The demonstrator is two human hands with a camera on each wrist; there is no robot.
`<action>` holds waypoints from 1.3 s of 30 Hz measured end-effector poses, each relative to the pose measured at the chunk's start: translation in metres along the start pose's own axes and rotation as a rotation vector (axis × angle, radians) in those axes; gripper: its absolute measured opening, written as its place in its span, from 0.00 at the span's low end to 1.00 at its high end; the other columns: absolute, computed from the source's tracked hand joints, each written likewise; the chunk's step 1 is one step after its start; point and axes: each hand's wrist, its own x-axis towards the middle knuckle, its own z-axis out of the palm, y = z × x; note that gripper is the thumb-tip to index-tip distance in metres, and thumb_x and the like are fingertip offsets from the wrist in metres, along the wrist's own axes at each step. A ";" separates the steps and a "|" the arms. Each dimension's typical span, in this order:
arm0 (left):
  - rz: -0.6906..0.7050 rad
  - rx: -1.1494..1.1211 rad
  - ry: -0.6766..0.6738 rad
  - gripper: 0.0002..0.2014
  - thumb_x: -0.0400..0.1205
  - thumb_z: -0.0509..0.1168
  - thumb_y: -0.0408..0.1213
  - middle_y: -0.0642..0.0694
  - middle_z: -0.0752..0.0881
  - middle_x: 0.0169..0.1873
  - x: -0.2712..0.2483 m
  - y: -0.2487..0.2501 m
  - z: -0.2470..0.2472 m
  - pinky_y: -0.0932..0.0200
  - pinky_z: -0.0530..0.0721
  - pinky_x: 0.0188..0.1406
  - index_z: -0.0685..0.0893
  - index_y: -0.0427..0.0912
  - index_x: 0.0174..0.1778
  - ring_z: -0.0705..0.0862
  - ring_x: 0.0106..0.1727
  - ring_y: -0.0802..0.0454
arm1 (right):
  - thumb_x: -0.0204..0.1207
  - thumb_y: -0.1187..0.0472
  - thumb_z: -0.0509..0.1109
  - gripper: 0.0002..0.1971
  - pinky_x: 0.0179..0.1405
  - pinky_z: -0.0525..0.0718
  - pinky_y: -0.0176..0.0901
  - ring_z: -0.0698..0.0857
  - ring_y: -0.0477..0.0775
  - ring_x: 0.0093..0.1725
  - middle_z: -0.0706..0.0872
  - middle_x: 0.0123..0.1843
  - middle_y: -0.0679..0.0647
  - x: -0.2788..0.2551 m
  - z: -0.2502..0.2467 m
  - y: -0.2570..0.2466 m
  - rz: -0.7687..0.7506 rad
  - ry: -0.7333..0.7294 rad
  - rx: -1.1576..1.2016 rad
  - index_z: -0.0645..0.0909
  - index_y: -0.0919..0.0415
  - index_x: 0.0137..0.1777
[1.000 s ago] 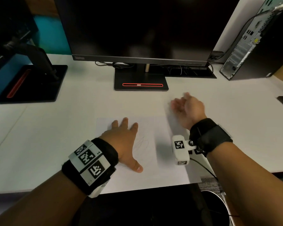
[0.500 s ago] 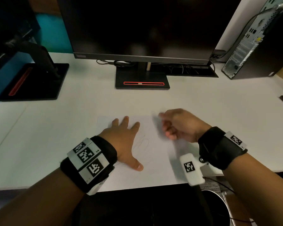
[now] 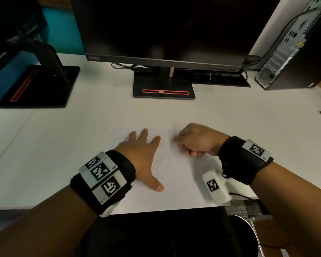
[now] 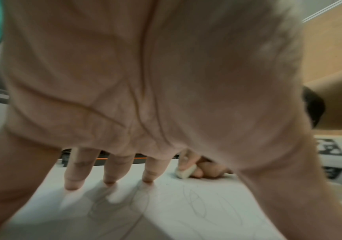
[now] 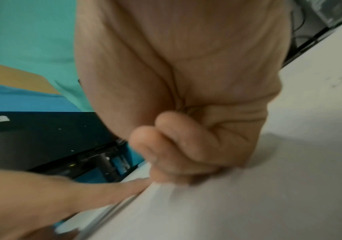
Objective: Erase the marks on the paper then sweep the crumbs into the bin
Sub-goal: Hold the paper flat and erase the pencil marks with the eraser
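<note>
Left hand: the left hand (image 3: 143, 156) lay flat on the paper (image 3: 178, 184), palm down, fingers (image 4: 112, 170) straight and spread, thumb out to the side toward the near edge; it pressed the sheet to the worktop (image 3: 63, 145).
Right hand: the right hand (image 3: 195, 141) was curled into a loose fist at the sheet's far right part, knuckles up, its lower edge on or just above the paper; the right wrist view was too blurred to settle that contact.
Eraser: a small white eraser (image 4: 185, 172) showed in the left wrist view, pinched between the right thumb and curled fingers, its free end down at the paper just beside the left index finger.
Marks: faint looping pencil marks (image 3: 163, 160) sat in the middle of the sheet, between the two hands, right of the left palm.
Paper: white sheet lying flat at the near edge of the white worktop, its near right corner under the white camera block on the right wrist.
Bin: the dark round bin (image 3: 243, 236) stood below the worktop's near edge at the lower right, only partly in view.
Crumbs: too small to tell in any view.
Surroundings: a dark monitor (image 3: 165, 28) on its black stand stood behind the paper, a desktop computer tower (image 3: 293, 52) at the far right, and a second black stand (image 3: 39, 86) at the far left.
</note>
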 end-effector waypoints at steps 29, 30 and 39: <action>0.000 0.047 0.025 0.71 0.63 0.74 0.76 0.44 0.31 0.87 0.001 -0.001 0.001 0.34 0.70 0.79 0.32 0.55 0.88 0.38 0.88 0.35 | 0.85 0.55 0.66 0.20 0.20 0.69 0.37 0.69 0.55 0.24 0.76 0.29 0.60 0.005 -0.004 -0.010 -0.028 -0.003 -0.096 0.79 0.62 0.31; 0.000 0.046 0.026 0.71 0.63 0.74 0.76 0.44 0.31 0.87 0.001 -0.001 0.002 0.34 0.70 0.79 0.32 0.55 0.88 0.38 0.88 0.35 | 0.85 0.55 0.66 0.19 0.21 0.69 0.37 0.69 0.55 0.23 0.77 0.29 0.59 0.003 0.000 -0.010 -0.040 -0.057 -0.115 0.79 0.62 0.32; 0.002 0.046 0.031 0.71 0.63 0.74 0.76 0.44 0.31 0.87 0.001 -0.001 0.002 0.34 0.69 0.80 0.32 0.55 0.88 0.38 0.88 0.35 | 0.85 0.54 0.68 0.19 0.20 0.69 0.37 0.69 0.54 0.22 0.77 0.28 0.58 0.006 -0.001 -0.012 -0.049 -0.082 -0.111 0.79 0.62 0.32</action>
